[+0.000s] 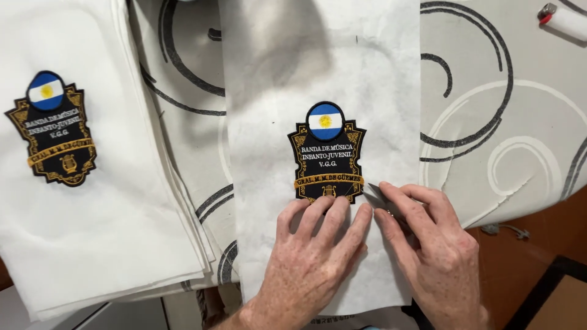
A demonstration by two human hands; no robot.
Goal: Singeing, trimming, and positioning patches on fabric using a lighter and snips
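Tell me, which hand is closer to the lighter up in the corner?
Right. The right hand lies low on the white cloth, below and left of the lighter. The left hand sits further left, under the badge, so it is farther away.

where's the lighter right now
In the head view, the lighter lies at the top right corner on the swirl-patterned tablecloth, far from both hands and right of the white fabric strip.
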